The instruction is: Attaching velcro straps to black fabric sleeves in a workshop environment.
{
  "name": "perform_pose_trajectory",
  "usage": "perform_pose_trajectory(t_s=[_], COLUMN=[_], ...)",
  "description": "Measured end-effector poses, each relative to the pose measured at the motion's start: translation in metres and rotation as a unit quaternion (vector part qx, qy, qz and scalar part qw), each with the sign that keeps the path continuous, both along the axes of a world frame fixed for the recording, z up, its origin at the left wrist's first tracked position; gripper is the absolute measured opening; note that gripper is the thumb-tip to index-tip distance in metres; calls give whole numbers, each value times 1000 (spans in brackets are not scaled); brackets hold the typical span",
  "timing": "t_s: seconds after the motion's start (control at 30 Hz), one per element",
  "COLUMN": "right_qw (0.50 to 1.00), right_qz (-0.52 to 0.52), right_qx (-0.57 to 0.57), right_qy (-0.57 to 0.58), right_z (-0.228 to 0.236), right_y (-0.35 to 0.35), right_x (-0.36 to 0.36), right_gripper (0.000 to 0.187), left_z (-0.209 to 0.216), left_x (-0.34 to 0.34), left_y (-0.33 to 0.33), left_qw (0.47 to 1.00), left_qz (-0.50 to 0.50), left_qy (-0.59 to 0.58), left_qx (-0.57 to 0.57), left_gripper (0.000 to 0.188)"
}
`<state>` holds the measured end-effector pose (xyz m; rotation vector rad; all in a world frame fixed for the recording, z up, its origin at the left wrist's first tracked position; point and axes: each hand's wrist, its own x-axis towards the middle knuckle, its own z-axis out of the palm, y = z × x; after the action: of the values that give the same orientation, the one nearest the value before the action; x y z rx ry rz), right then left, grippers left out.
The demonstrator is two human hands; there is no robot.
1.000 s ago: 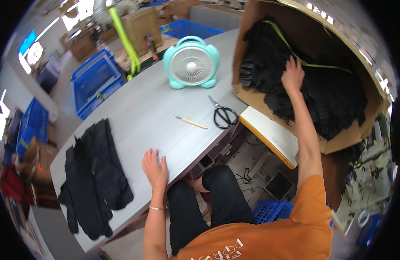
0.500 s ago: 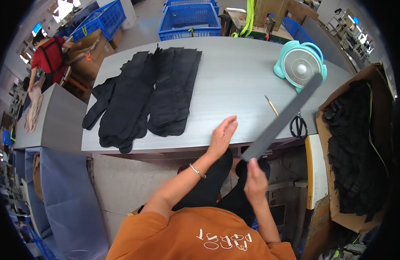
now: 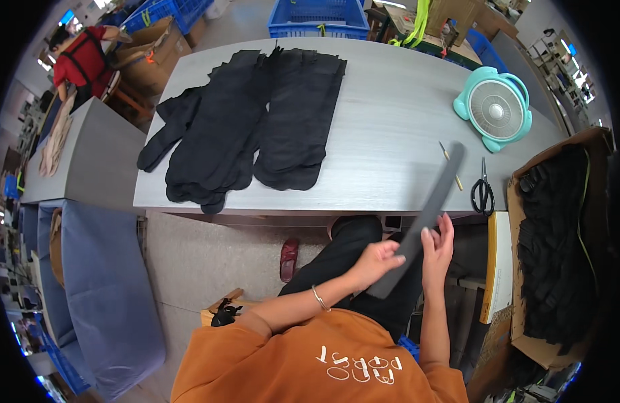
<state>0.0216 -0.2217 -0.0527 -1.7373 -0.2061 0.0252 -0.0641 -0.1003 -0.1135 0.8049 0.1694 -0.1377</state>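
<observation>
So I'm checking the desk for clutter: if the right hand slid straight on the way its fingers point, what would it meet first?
The right hand points up along the long dark flat strip it holds. Beyond that, probably the table edge, near the pencil and scissors; depth is unclear.

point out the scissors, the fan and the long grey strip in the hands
scissors point(image 3: 482, 191), head view, on the black handles
fan point(image 3: 496, 109), head view, middle of the round grille
grey strip point(image 3: 436, 195), head view, mid-length above the hands

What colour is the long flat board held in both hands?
Dark grey board, seen best in the head view.
</observation>
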Motion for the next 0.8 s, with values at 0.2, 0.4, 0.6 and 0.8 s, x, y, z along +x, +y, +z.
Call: perform_pose_trajectory(t_s=[0.2,0.4,0.6,0.8], right_qw=[984,977,971,969], right_qz=[69,138,143,146], right_qx=[56,-129,-164,-183], right_qy=[155,103,101,82], right_z=[24,23,12,10], right_y=[27,16,-6,-10], right_x=[33,18,-9,-20], right_gripper=[29,22,19,24], left_z=[3,53,71,49], left_x=[-17,-12,25,55], left_y=[18,152,315,407], left_qw=[995,862,509,372], left_qz=[1,298,446,378], left_qy=[-6,4,-53,26], left_qx=[99,410,735,847], left_gripper=[23,17,21,42])
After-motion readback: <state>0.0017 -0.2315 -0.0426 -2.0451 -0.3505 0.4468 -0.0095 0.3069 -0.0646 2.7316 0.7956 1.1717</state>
